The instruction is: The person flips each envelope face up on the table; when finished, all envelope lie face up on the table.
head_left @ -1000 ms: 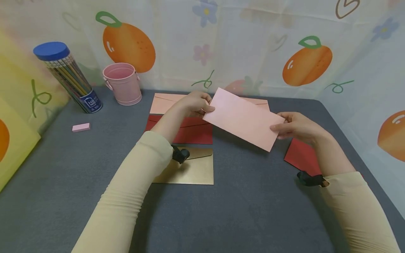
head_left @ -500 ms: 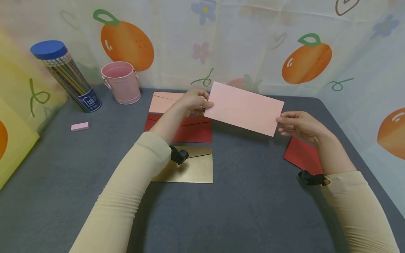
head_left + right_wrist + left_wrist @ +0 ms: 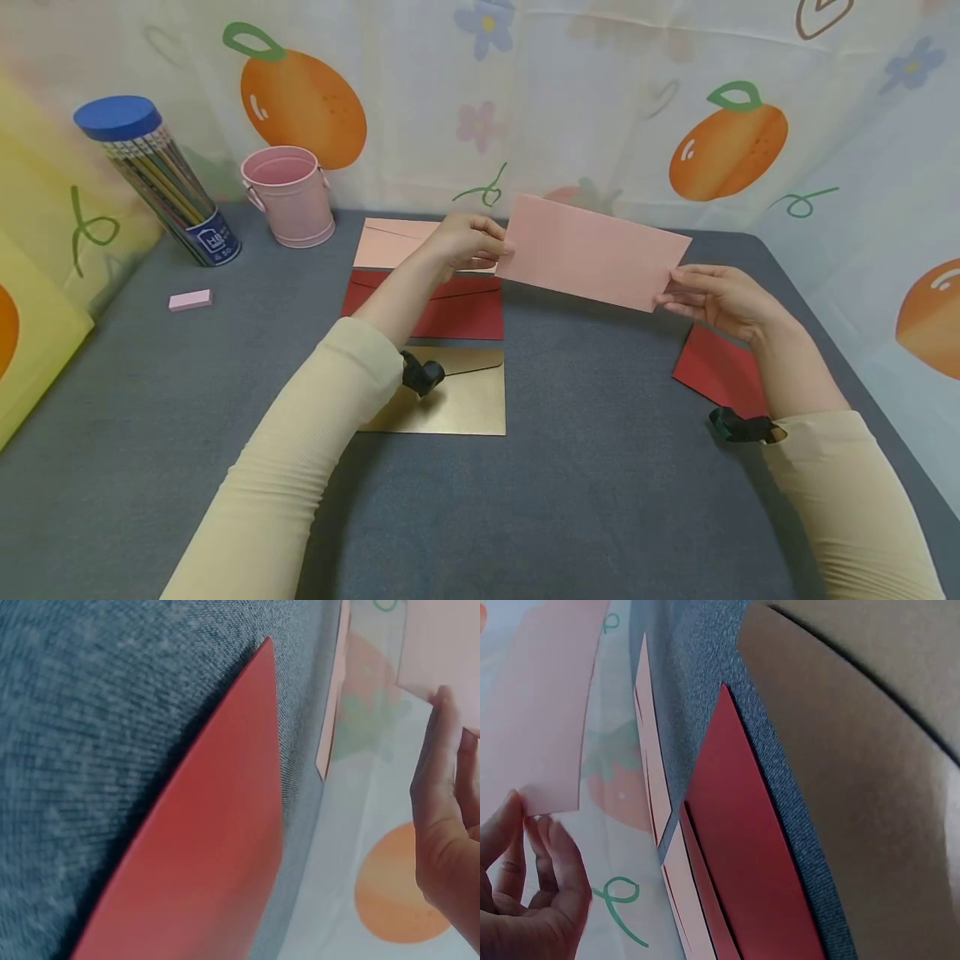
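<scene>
A plain pink envelope (image 3: 592, 254) is held up off the table between both hands, its right end a little lower than its left. My left hand (image 3: 468, 242) pinches its left edge, as the left wrist view also shows at the envelope's corner. My right hand (image 3: 720, 300) holds the lower right corner with thumb and fingertips. Under and beside the left arm lie a flapped pink envelope (image 3: 386, 242), a red envelope (image 3: 457, 312) and a gold envelope (image 3: 468, 404). Another red envelope (image 3: 720, 371) lies beneath the right wrist, partly hidden by it.
At the back left stand a pink bucket (image 3: 291, 200) and a blue-lidded tub of pencils (image 3: 161, 183). A small pink eraser (image 3: 191, 300) lies in front of them. A fruit-patterned cloth (image 3: 570, 108) hangs behind the dark grey table (image 3: 585, 500).
The pink envelope has turned closer to level, its right end rising, and has shifted slightly right. My right hand's fingers have moved along its right edge to the lower corner.
</scene>
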The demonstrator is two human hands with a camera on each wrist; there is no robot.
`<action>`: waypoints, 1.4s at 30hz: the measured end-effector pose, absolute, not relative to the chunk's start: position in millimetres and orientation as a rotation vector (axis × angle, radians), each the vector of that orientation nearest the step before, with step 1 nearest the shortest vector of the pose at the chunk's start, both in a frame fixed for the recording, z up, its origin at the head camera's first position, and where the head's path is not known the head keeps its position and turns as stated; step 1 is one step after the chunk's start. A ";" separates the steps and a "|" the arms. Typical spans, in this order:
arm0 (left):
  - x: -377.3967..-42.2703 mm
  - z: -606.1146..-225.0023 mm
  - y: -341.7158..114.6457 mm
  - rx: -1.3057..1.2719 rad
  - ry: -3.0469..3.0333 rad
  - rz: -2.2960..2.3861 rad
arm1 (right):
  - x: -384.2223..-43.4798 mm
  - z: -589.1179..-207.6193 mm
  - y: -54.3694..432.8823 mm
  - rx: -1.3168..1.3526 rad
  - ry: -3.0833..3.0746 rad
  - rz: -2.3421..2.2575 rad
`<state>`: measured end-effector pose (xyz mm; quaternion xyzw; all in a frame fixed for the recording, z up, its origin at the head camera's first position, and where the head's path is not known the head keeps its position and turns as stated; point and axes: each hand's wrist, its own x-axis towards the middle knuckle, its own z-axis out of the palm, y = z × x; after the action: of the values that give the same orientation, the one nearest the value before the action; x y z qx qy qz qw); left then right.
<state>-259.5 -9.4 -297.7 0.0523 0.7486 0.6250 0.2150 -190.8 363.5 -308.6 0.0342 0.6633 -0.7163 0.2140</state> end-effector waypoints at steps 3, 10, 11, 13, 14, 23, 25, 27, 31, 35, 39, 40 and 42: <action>-258.5 -299.2 -8.3 0.152 2.109 1.727 | -190.9 -309.6 366.1 0.059 1.767 -2.033; -254.1 -303.2 -3.0 0.138 2.129 1.739 | -189.2 -311.9 368.2 0.038 1.665 -2.092; -254.0 -304.0 -2.4 0.137 2.127 1.742 | -188.7 -312.0 368.4 0.042 1.651 -2.104; -253.4 -305.2 -0.8 0.126 2.110 1.761 | -187.9 -312.0 368.6 0.051 1.665 -2.101; -253.5 -306.0 0.1 0.124 2.102 1.769 | -187.6 -311.9 368.4 0.063 1.690 -2.092; -253.3 -313.0 5.9 0.115 2.039 1.779 | -189.2 -313.8 366.0 0.248 1.926 -2.006; -253.0 -313.9 6.9 0.093 2.015 1.782 | -189.2 -314.5 366.4 0.255 1.935 -1.999; -252.7 -315.0 7.9 0.078 1.982 1.791 | -189.0 -315.3 367.1 0.249 1.949 -1.981; -252.0 -317.6 8.9 0.065 1.929 1.801 | -189.6 -317.0 368.5 0.234 2.011 -1.914; -250.8 -320.2 9.5 0.078 1.930 1.765 | -190.7 -319.5 370.2 0.214 2.045 -1.870; -249.5 -322.2 9.5 0.069 1.947 1.727 | -192.2 -321.9 370.1 0.206 2.080 -1.817; -249.0 -322.7 9.7 0.067 1.953 1.721 | -192.8 -322.5 369.8 0.212 2.100 -1.793; -248.1 -323.9 10.0 0.057 1.967 1.702 | -193.9 -323.3 369.1 0.234 2.129 -1.750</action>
<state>-248.1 10.0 -323.9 0.0211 0.7287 0.6305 0.2666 -193.9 369.1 -323.3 0.0831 0.7561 -0.6217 0.1869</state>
